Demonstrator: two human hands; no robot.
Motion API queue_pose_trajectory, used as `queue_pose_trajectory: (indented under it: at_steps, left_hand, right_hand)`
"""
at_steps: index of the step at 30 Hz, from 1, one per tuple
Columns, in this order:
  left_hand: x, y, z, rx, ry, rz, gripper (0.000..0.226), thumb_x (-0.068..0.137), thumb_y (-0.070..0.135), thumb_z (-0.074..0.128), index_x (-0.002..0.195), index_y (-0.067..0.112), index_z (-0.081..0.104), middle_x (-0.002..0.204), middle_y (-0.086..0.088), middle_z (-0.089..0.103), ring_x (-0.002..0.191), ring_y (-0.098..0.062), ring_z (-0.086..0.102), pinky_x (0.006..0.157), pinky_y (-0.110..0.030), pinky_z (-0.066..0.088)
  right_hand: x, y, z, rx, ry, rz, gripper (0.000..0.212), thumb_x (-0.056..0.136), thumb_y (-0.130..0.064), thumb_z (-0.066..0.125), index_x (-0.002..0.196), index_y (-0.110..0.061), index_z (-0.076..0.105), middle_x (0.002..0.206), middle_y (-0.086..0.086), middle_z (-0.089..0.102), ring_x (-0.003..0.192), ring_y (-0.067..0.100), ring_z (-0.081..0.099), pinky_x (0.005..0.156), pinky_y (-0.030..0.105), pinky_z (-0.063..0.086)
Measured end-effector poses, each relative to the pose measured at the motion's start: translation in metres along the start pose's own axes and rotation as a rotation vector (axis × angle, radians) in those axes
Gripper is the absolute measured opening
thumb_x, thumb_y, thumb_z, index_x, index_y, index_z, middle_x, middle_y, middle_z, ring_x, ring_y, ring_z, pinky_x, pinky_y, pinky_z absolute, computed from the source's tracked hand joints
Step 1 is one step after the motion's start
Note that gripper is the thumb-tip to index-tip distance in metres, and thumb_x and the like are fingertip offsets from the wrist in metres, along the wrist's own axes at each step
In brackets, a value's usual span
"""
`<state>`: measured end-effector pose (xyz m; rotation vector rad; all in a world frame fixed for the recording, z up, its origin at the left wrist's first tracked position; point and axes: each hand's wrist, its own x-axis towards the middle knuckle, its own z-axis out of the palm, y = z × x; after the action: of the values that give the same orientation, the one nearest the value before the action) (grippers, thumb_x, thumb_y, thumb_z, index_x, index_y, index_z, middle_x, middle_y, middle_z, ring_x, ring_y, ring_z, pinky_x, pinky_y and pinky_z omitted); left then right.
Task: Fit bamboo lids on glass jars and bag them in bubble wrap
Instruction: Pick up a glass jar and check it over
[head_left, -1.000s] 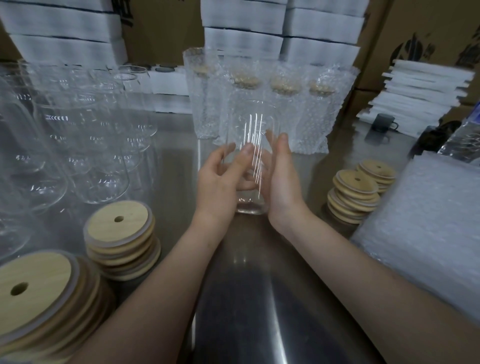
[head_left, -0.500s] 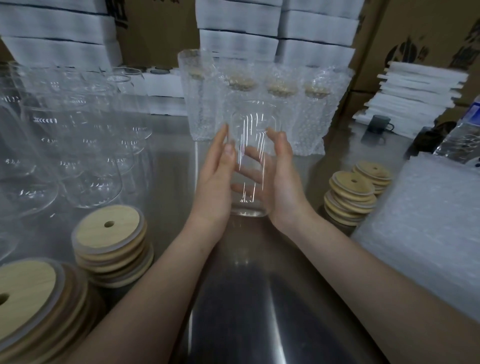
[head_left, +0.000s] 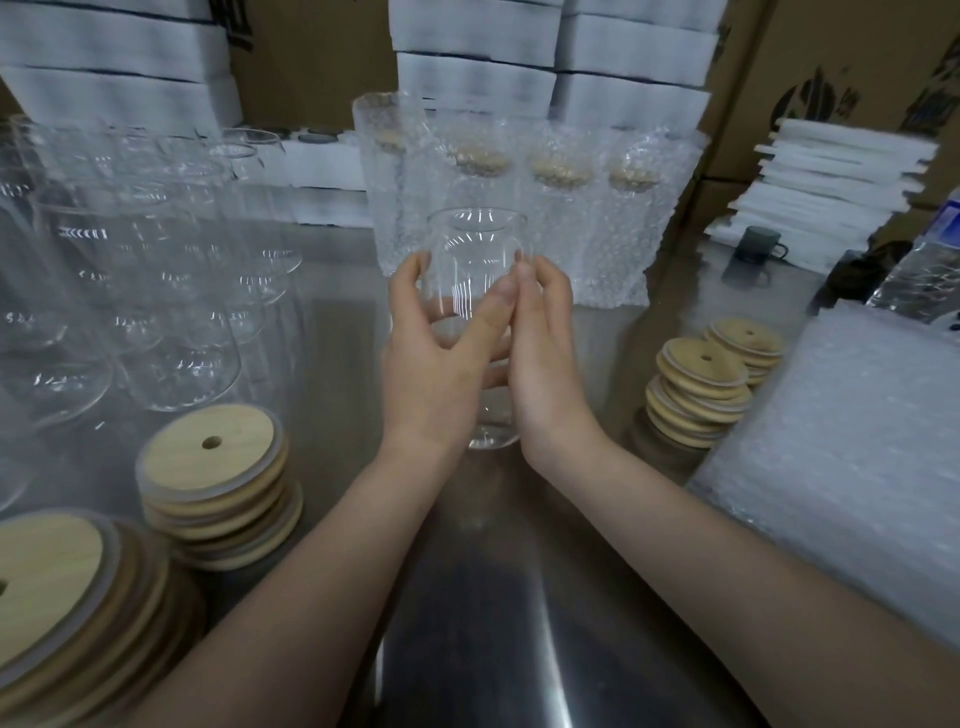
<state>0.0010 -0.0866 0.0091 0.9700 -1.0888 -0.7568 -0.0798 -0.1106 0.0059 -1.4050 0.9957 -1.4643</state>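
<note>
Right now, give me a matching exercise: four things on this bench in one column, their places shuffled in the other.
1. lidless glass jar
2. bubble-wrapped jars
3. dark mug
4. bubble wrap pile

A. far right, beside the white foam sheets
B. held by left hand and right hand
C. near right side
D. row behind the held jar

Pairs: 1-B, 2-D, 3-A, 4-C.

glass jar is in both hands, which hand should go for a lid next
Right, probably: the right hand has a lid stack close on its side, while the left hand grips the glass jar with its thumb across the front.
</note>
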Motion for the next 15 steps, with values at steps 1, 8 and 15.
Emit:
queue_pose_trajectory:
  at_steps: [1, 8, 15]
  left_hand:
    - [0.0, 0.0, 0.0, 0.014, 0.002, -0.019, 0.082, 0.071, 0.058, 0.069, 0.14, 0.026, 0.04, 0.11, 0.01, 0.068, 0.091, -0.013, 0.072, 0.075, -0.037, 0.061]
    - [-0.002, 0.008, -0.002, -0.003, 0.0, -0.074, 0.086, 0.065, 0.073, 0.057, 0.136, 0.026, 0.051, 0.11, -0.003, 0.07, 0.103, -0.019, 0.069, 0.089, -0.054, 0.055]
    - [0.003, 0.006, -0.005, -0.254, -0.117, -0.22, 0.033, 0.097, 0.048, 0.043, 0.113, 0.026, 0.062, 0.122, -0.019, 0.065, 0.103, -0.026, 0.07, 0.094, -0.048, 0.054]
  right_hand:
    - [0.001, -0.002, 0.0, 0.012, 0.006, 0.019, 0.018, 0.1, -0.054, 0.035, 0.114, -0.046, 0.043, 0.096, -0.022, 0.069, 0.086, 0.005, 0.071, 0.066, 0.023, 0.057]
    - [0.007, -0.008, -0.006, 0.09, 0.023, 0.112, 0.037, 0.104, -0.05, 0.025, 0.123, -0.027, 0.049, 0.093, 0.019, 0.06, 0.063, 0.019, 0.057, 0.046, 0.024, 0.047]
    - [0.01, -0.008, -0.019, 0.176, -0.013, 0.267, 0.04, 0.105, -0.047, 0.031, 0.102, -0.025, 0.065, 0.058, -0.006, 0.061, 0.046, 0.007, 0.057, 0.045, 0.023, 0.046]
